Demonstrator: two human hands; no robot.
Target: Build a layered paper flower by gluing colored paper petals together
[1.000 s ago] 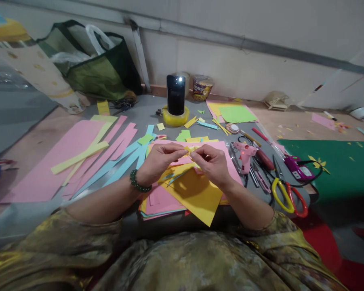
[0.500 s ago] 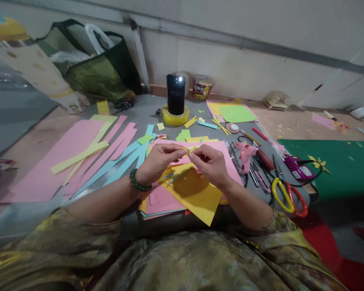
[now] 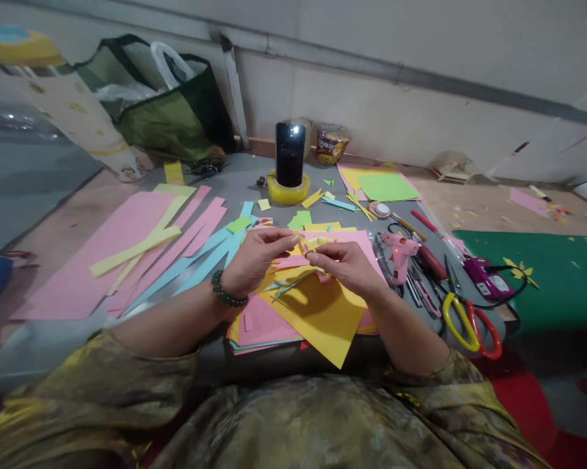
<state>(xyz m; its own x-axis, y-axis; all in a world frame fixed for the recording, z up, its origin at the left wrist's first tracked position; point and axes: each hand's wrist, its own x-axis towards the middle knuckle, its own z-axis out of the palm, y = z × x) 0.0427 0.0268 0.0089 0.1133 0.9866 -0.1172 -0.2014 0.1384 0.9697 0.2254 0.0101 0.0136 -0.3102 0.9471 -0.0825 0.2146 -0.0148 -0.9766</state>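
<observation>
No word or number can be read for certain. Beyond the right hand (image 3: pixel 349 264), a purple-and-gold cup (image 3: pixel 331 146) bears pale characters, too blurred to make out; marks on the purple device (image 3: pixel 487 279), right of that hand, are too small.

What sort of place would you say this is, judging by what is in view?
Probably a paper-craft workspace: coloured paper strips such as the light-blue ones, a pink glue gun and scissors with yellow and red handles lie about.
</observation>
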